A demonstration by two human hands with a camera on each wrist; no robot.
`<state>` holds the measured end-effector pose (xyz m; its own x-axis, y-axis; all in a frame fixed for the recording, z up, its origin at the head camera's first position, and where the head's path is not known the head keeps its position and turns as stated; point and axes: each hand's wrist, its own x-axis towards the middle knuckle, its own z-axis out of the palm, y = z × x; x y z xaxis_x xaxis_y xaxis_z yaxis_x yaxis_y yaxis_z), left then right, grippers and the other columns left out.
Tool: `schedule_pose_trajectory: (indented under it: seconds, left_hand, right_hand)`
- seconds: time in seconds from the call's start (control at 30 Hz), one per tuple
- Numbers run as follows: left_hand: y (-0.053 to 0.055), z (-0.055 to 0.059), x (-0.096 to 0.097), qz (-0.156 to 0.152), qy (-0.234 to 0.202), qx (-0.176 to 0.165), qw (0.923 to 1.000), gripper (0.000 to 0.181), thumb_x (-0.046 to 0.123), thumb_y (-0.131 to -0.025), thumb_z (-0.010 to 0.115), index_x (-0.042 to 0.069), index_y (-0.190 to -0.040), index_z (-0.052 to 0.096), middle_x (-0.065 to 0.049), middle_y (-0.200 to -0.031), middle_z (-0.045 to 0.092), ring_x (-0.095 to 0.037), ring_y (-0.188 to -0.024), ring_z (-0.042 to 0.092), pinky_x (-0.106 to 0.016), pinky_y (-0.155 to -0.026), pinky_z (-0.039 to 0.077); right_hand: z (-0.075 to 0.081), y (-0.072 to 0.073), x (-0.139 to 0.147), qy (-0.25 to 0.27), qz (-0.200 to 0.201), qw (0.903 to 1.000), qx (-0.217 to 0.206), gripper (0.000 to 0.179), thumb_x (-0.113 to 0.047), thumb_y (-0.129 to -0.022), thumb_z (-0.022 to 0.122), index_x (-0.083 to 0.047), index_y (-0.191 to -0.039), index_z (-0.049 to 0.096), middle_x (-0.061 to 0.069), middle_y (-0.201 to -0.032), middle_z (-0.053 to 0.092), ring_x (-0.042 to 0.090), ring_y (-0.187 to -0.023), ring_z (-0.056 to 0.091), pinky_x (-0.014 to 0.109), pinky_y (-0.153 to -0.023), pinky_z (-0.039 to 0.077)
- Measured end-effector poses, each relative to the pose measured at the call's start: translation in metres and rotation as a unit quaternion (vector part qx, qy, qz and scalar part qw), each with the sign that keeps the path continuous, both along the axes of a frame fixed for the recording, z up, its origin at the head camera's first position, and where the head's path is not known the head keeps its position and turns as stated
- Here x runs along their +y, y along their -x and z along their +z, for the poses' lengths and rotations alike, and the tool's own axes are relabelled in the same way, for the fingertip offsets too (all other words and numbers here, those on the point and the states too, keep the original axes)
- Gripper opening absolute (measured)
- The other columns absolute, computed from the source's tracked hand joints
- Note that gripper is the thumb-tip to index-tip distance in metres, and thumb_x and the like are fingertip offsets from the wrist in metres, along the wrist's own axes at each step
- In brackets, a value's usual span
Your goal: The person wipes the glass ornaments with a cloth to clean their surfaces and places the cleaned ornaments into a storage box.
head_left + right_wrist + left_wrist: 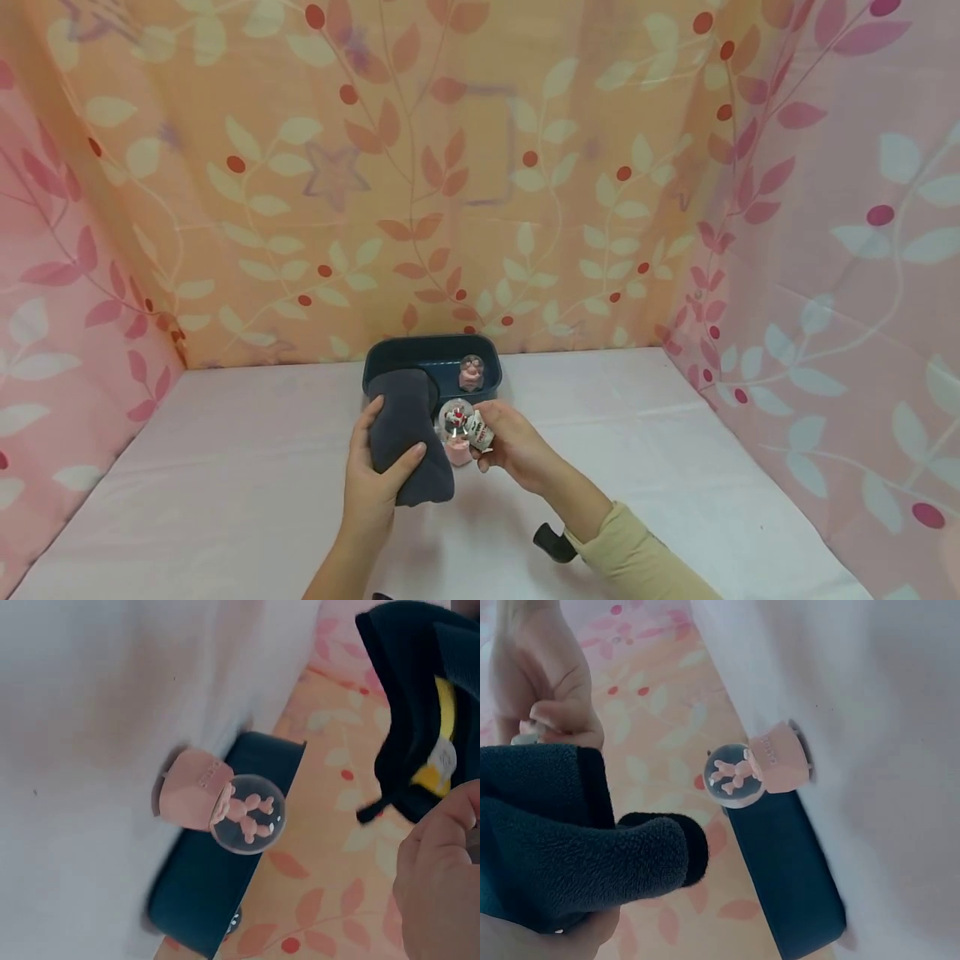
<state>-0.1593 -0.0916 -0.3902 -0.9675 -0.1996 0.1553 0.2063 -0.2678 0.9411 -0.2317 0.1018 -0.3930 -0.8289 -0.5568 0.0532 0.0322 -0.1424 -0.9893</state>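
Observation:
My left hand [378,479] grips a folded dark blue fleece piece [408,437] with black edging, fingers and thumb on opposite sides. My right hand [517,446] pinches a small snow globe by its white lettered base [480,432]. Its clear dome points left, towards the fleece. In the right wrist view, the dome [444,756] shows close to the fleece [405,690], in front of something yellow. A snow globe with a pink base [780,759] stands upright on the table, just in front of a dark blue bin [784,877]; the hands partly cover it in the head view.
Inside the bin [401,343], at its right, sits another pink snow globe [471,373]. A black curved object [555,543] lies by my right forearm. Part of a dark object [382,596] shows at the bottom edge. Patterned cloth walls surround the white-covered table [247,467].

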Motion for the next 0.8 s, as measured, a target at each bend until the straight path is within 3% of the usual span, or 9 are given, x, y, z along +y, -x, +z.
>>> schedule_pose_trajectory:
  seconds: [0.2,0.5,0.67,0.8]
  left_hand:
    - [0.001,-0.005,0.007,-0.046,0.019,0.009,0.9987,0.079,-0.006,-0.082,0.07,0.014,-0.148,0.031,-0.016,-0.136,0.042,-0.021,-0.107,0.057,-0.031,-0.081,0.055]
    - [0.009,-0.007,0.01,-0.058,0.06,-0.009,0.9964,0.08,0.001,-0.083,0.072,0.023,-0.149,0.032,-0.016,-0.135,0.04,-0.029,-0.104,0.055,-0.034,-0.077,0.054]
    - [0.011,-0.01,0.014,-0.018,0.062,0.008,0.9979,0.074,-0.003,-0.084,0.068,0.019,-0.147,0.036,-0.018,-0.132,0.042,-0.026,-0.101,0.055,-0.032,-0.075,0.054]
    - [0.012,-0.012,0.018,0.036,0.057,0.016,0.9976,0.07,-0.006,-0.083,0.066,0.016,-0.144,0.041,-0.016,-0.128,0.046,-0.024,-0.101,0.053,-0.028,-0.075,0.053]
  right_hand:
    - [0.0,-0.006,-0.009,-0.019,0.013,0.9997,-0.006,0.038,-0.037,-0.103,0.044,0.0,-0.114,0.044,0.004,-0.088,0.057,0.015,-0.069,0.053,0.022,-0.056,0.048]
    - [0.001,-0.008,-0.017,-0.075,0.032,0.9962,0.028,0.026,-0.032,-0.104,0.043,-0.007,-0.096,0.044,0.004,-0.085,0.049,0.014,-0.064,0.046,0.024,-0.058,0.042]
    - [0.004,-0.007,-0.017,-0.088,0.044,0.9939,0.05,0.029,-0.031,-0.104,0.045,-0.003,-0.098,0.045,0.004,-0.096,0.049,0.015,-0.07,0.047,0.024,-0.059,0.042]
    - [0.003,-0.011,-0.019,-0.056,0.037,0.9977,0.0,0.033,-0.03,-0.101,0.052,0.0,-0.114,0.046,0.007,-0.106,0.051,0.015,-0.08,0.053,0.026,-0.065,0.044]
